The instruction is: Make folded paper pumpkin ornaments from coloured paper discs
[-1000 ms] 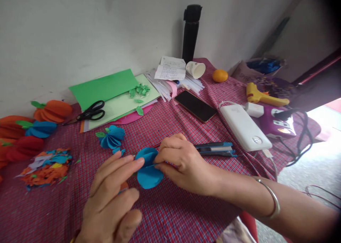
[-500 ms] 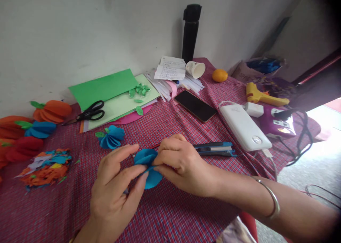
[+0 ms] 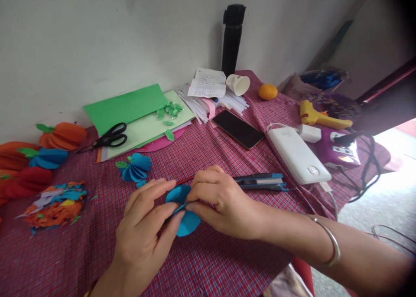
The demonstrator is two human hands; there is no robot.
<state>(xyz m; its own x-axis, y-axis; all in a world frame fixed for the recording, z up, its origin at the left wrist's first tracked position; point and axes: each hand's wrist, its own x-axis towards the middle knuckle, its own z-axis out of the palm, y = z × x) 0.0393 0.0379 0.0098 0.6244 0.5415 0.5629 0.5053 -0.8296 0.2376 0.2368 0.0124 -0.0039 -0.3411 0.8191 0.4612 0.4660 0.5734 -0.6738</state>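
Observation:
Between my two hands is a blue paper circle (image 3: 189, 223), creased across its middle with rounded parts showing above and below the fold. My left hand (image 3: 146, 227) pinches its left side between thumb and index finger, the other fingers stretched out above. At the right end of the fold, my right hand (image 3: 224, 201) pinches the paper with thumb and fingertips. A blue paper pumpkin (image 3: 135, 168) with green leaves lies just beyond my left hand. The stapler-like blue and black tool (image 3: 260, 182) lies behind my right wrist.
Black scissors (image 3: 113, 136) rest on green paper sheets (image 3: 126, 106). Orange, blue and red paper pumpkins (image 3: 63, 135) and a heap of paper scraps (image 3: 58, 203) are at left. A phone (image 3: 238, 128), white power bank (image 3: 297, 154), yellow glue gun (image 3: 325, 116) and black bottle (image 3: 233, 41) stand or lie beyond.
My left hand has shifted slightly right, its fingers closer over the paper. The blue circle has tilted a little, its lower part sitting slightly lower. Both hands keep their pinch.

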